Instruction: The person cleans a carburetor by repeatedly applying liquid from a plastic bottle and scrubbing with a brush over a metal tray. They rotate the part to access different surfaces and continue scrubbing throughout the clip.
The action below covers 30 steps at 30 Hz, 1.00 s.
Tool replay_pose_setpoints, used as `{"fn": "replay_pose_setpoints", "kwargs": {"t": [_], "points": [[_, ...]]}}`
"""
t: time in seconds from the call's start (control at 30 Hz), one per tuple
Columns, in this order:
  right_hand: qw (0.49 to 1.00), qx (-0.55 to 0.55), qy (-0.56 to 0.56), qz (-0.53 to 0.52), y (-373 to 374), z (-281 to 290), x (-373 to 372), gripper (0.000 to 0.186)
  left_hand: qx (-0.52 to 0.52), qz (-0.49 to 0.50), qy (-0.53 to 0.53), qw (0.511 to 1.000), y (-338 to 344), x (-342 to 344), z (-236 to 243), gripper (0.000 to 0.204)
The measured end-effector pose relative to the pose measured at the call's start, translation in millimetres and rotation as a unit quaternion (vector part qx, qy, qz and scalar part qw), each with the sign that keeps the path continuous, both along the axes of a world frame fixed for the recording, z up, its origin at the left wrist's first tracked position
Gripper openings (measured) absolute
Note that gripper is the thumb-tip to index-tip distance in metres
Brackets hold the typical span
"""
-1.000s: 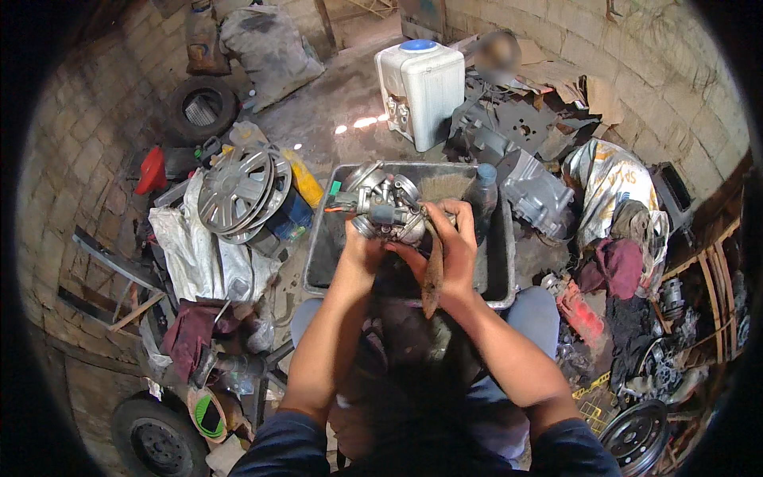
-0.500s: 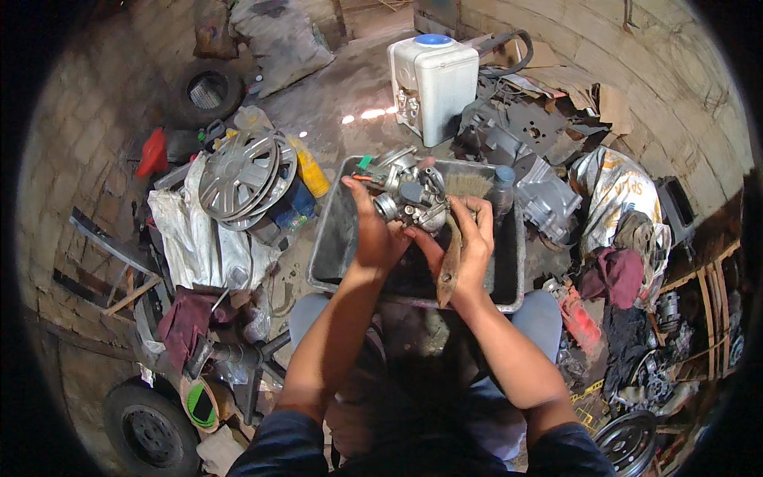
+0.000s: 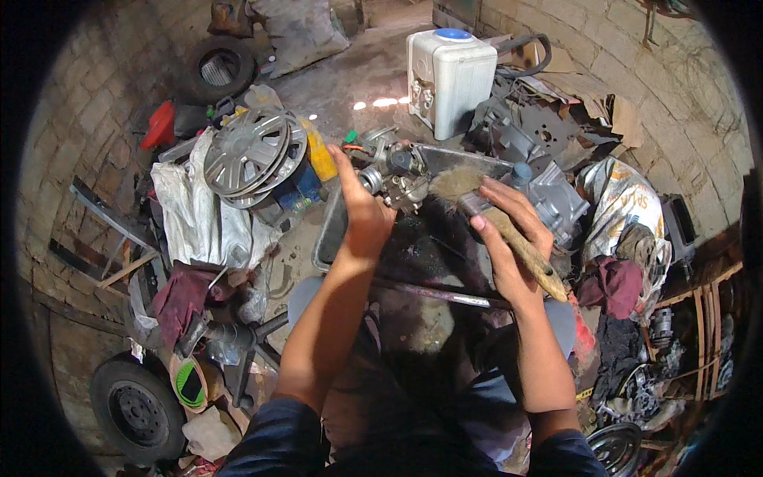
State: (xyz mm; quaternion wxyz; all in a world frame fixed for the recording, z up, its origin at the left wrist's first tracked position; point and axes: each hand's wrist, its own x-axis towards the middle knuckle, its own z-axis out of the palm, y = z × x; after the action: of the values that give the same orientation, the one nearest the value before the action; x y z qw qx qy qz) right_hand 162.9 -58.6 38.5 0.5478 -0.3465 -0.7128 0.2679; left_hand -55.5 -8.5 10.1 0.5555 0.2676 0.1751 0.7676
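I'm gripping the carburetor (image 3: 395,176) with my left hand (image 3: 362,208) over the metal tray's (image 3: 330,238) far-left corner, so drips are falling inside, while my right hand (image 3: 509,238) is clamping the brush (image 3: 493,219) angled toward it.

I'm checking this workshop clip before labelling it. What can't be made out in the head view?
- Small metal engine part: its near side is hidden behind the left hand.
- Brush: the middle of its handle is covered by the right hand.
- Metal tray: its dark inside shows no detail.
- Clutter at the right rim: bent and dimmed by the fisheye edge.
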Motion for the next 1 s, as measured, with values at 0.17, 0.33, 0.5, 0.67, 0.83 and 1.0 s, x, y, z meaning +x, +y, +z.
{"fn": "replay_pose_setpoints", "kwargs": {"t": [0.17, 0.33, 0.5, 0.67, 0.83, 1.0], "points": [[0.996, 0.006, 0.064, 0.058, -10, -5, -20, 0.025, 0.001, -0.020, 0.006, 1.000, 4, 5, -16, 0.067], [0.998, -0.017, 0.041, -0.037, 5, -7, -16, 0.017, 0.002, 0.033, 0.010, 0.999, 14, 14, -22, 0.059], [0.989, 0.056, 0.025, -0.136, 23, -11, 7, 0.016, 0.000, 0.005, 0.003, 1.000, 7, 9, -14, 0.064], [0.997, 0.063, 0.051, 0.007, -8, -10, -14, 0.015, -0.004, 0.004, 0.007, 1.000, 10, 4, -19, 0.067], [0.989, 0.046, 0.073, -0.118, 24, -18, 7, 0.012, 0.034, 0.003, 0.040, 0.999, 0, 1, -8, 0.071], [0.987, 0.160, -0.015, 0.016, -17, -4, -11, 0.016, -0.005, 0.020, 0.040, 0.999, 8, 0, -12, 0.071]]}}
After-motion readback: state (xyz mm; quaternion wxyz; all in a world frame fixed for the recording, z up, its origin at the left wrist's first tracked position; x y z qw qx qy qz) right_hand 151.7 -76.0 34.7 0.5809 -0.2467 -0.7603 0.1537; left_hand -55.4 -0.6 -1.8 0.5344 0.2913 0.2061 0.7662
